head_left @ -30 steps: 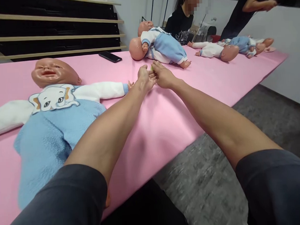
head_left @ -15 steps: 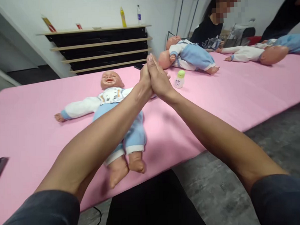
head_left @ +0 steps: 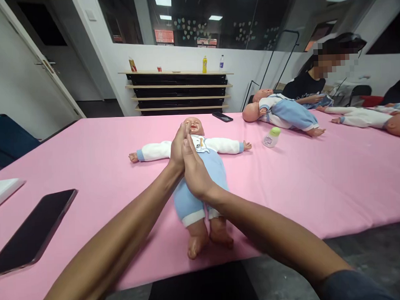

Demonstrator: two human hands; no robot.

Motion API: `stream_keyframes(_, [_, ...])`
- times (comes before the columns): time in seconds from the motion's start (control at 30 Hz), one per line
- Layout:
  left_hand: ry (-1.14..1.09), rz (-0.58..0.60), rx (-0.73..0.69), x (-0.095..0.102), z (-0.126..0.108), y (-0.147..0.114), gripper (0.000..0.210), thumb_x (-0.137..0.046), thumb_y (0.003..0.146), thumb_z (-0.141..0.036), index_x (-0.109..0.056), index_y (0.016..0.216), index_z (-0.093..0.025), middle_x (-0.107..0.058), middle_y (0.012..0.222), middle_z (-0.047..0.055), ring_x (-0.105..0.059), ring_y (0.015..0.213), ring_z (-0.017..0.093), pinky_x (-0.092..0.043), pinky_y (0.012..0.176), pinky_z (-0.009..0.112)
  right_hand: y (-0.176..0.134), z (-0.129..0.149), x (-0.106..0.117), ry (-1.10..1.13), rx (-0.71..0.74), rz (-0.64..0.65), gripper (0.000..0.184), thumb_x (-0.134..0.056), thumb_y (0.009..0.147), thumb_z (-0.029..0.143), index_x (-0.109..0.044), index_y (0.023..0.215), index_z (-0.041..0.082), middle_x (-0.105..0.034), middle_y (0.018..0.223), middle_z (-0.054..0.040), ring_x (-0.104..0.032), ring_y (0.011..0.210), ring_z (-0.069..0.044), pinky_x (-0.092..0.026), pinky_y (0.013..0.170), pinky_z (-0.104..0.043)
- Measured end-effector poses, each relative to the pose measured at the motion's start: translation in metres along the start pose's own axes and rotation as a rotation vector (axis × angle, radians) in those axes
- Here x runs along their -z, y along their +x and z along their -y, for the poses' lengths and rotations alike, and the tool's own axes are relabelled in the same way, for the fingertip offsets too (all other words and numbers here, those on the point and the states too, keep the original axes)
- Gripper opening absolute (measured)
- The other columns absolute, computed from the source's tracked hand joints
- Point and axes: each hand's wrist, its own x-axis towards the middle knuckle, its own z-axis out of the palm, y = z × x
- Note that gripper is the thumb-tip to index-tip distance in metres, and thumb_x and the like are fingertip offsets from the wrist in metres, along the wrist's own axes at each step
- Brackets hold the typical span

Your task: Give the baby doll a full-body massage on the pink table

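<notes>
My left hand [head_left: 178, 148] and my right hand [head_left: 196, 170] are pressed palm to palm, fingers stretched out. Nothing shows between them. Behind and below them a baby doll [head_left: 217, 167] lies on its back on the pink-covered table [head_left: 274, 200], arms spread wide. It wears a white top with an animal face on the bib and light blue trousers. My hands cover part of its chest and belly; whether they touch it I cannot tell. To the doll's right stands a small clear bottle [head_left: 270, 138] with a green cap.
A large phone [head_left: 35, 232] lies at the left beside a white object [head_left: 4, 192]. Another phone [head_left: 222, 117] is near the far edge. More dolls [head_left: 284, 112] lie at the right, near a seated person [head_left: 304, 85]. A shelf [head_left: 180, 86] stands against the wall.
My view has tilted up and turned left. My joined hands have shifted from beside the doll's head to in front of its torso, still palm to palm.
</notes>
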Motion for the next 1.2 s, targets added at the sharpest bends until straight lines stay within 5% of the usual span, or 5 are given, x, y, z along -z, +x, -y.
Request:
stream_keyframes(0.17, [0.105, -0.019, 0.067, 0.011, -0.016, -0.003, 0.040, -0.044, 0.094, -0.045, -0.065, 0.115, -0.018, -0.066, 0.119, 0.009, -0.055, 0.123, 0.025, -0.044, 0.106, 0.043, 0.040, -0.035, 0.040, -0.258, 0.020, -0.116, 0.052, -0.029, 0.099, 0.048, -0.054, 0.132, 0.015, -0.059, 0.131, -0.0104, -0.051, 0.128, -0.021, -0.037, 0.113, -0.039])
stream_keyframes(0.27, [0.431, -0.169, -0.061, 0.024, -0.001, 0.008, 0.031, -0.050, 0.089, -0.033, -0.065, 0.112, -0.018, -0.068, 0.115, 0.008, -0.060, 0.113, 0.023, -0.046, 0.102, 0.041, 0.060, -0.060, 0.057, -0.509, 0.148, 0.108, 0.034, -0.046, 0.092, 0.033, -0.066, 0.115, 0.017, -0.068, 0.116, -0.0097, -0.061, 0.113, -0.024, -0.043, 0.106, -0.041])
stream_keyframes(0.4, [0.800, 0.014, -0.137, 0.031, 0.037, 0.024, 0.028, -0.048, 0.086, -0.022, -0.069, 0.104, -0.019, -0.070, 0.107, 0.006, -0.062, 0.104, 0.023, -0.047, 0.099, 0.040, 0.054, -0.077, 0.054, -0.784, 0.309, 0.395, 0.036, -0.052, 0.083, 0.020, -0.066, 0.116, 0.018, -0.067, 0.118, -0.0101, -0.058, 0.115, -0.026, -0.042, 0.106, -0.040])
stream_keyframes(0.73, [1.074, 0.299, -0.301, 0.052, 0.050, 0.011, 0.034, -0.043, 0.093, -0.032, -0.063, 0.117, -0.018, -0.061, 0.126, 0.009, -0.052, 0.122, 0.026, -0.039, 0.109, 0.046, 0.043, -0.089, 0.055, -0.761, 0.439, 0.498, 0.040, -0.051, 0.079, 0.017, -0.066, 0.116, 0.016, -0.065, 0.122, -0.0107, -0.055, 0.118, -0.025, -0.043, 0.105, -0.037])
stream_keyframes(1.2, [1.024, 0.431, -0.278, 0.068, 0.074, 0.014, 0.044, -0.037, 0.097, -0.032, -0.052, 0.136, -0.019, -0.052, 0.141, 0.007, -0.044, 0.134, 0.021, -0.033, 0.117, 0.045, 0.042, -0.106, 0.048, -0.950, 0.233, 0.335, 0.058, -0.042, 0.092, 0.028, -0.035, 0.148, 0.012, -0.038, 0.151, -0.0137, -0.031, 0.142, -0.024, -0.014, 0.121, -0.045])
